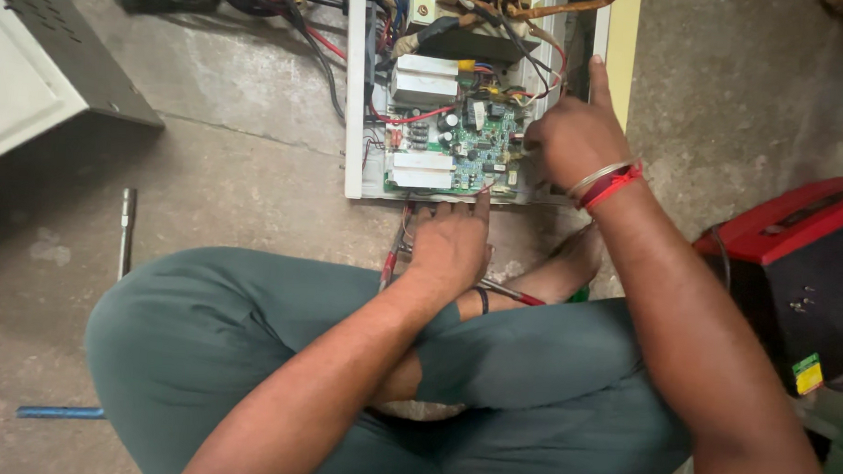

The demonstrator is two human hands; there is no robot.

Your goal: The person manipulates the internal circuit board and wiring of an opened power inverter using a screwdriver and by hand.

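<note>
An opened white metal case (355,94) lies on the concrete floor with a green circuit board (476,150) inside, plus white heat sinks, a transformer and red and black wires. My left hand (449,243) rests at the case's near edge, fingertips touching the board's front rim. My right hand (574,135) is curled against the board's right side, thumb pointing up along the case wall; what its fingers pinch is hidden. A red thread and metal bangle circle that wrist. My crossed legs in grey-green trousers (277,353) fill the foreground.
A red-handled tool (508,292) and red probe leads (390,259) lie by my foot. A metal socket wrench (127,227) and blue rod (60,411) are on the left floor. A grey-white cover (35,65) sits top left; a red and black battery (794,269) stands right.
</note>
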